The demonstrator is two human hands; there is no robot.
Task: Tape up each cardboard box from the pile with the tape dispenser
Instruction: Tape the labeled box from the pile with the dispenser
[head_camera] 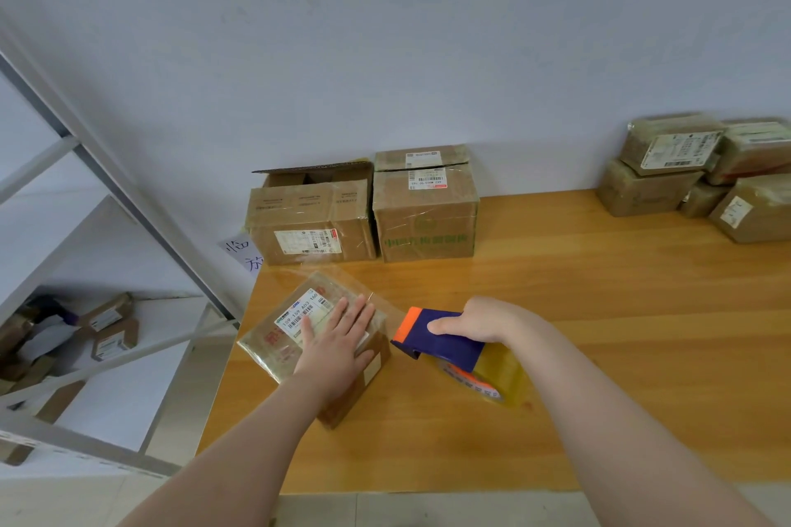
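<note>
A small cardboard box (278, 349) with a white shipping label lies near the table's left edge, its top shiny with clear tape. My left hand (338, 338) presses flat on its top, fingers spread. Just to the right, my right hand (475, 323) grips the blue and orange tape dispenser (432, 338), which carries a roll of yellowish clear tape. A strip of clear tape runs from the dispenser's orange end to the box's upper right corner.
Two bigger cardboard boxes (310, 218) (426, 210) stand against the wall behind. A pile of taped boxes (667, 171) fills the far right of the wooden table (599, 334). A metal shelf (107, 312) holding small parcels stands on the left.
</note>
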